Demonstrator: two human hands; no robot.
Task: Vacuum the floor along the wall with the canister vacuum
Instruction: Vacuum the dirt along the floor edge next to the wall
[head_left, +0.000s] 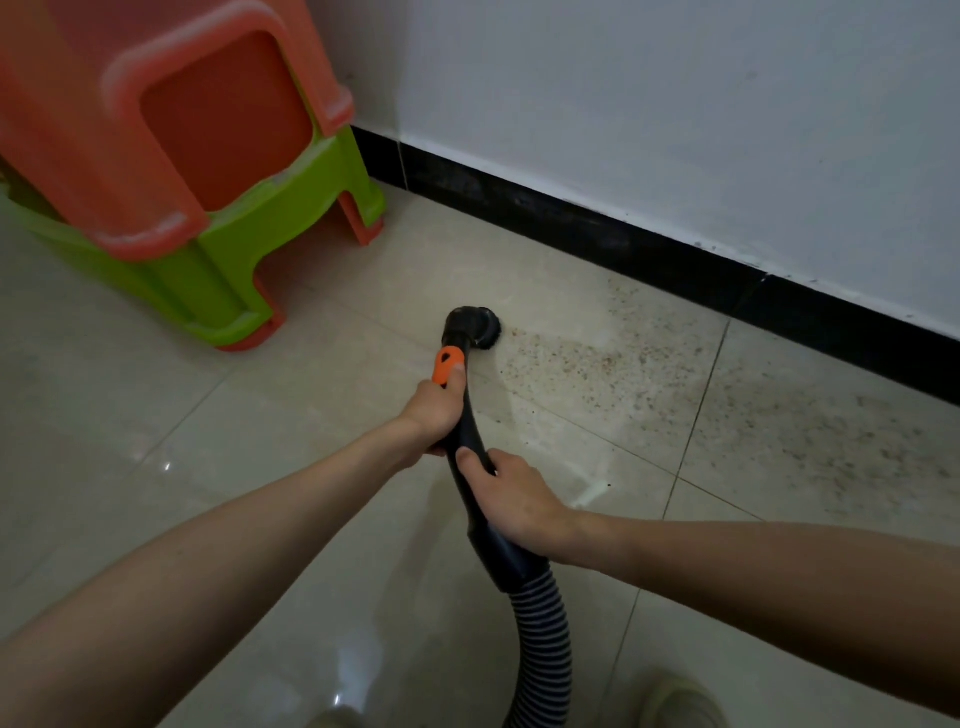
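At far left, a stack of plastic stools, orange nested over green over orange, stands on the pale tiled floor close to the room's corner, its legs near the black baseboard that runs along the foot of the white wall. Toward the middle of the view from the head camera, a bare forearm reaches in from the lower left, and the left hand grips the upper part of the black vacuum wand, fingers curled round it and the thumb resting on an orange slider set into the tube. Just ahead of that hand the wand bends down into a round black brush nozzle, which sits on the floor a short way out from the baseboard, at the left edge of a patch of fine brown grit. Slightly lower and to the right, the right hand wraps around the wand's thicker rear section, thumb laid along the top, just above the point where the grey ribbed hose joins and curves down out of the bottom of the frame. The grit spreads rightward across the tiles beside the wall, thinning into darker specks at far right. Near the bottom edge, a light-coloured shoe shows blurred beside the hose.
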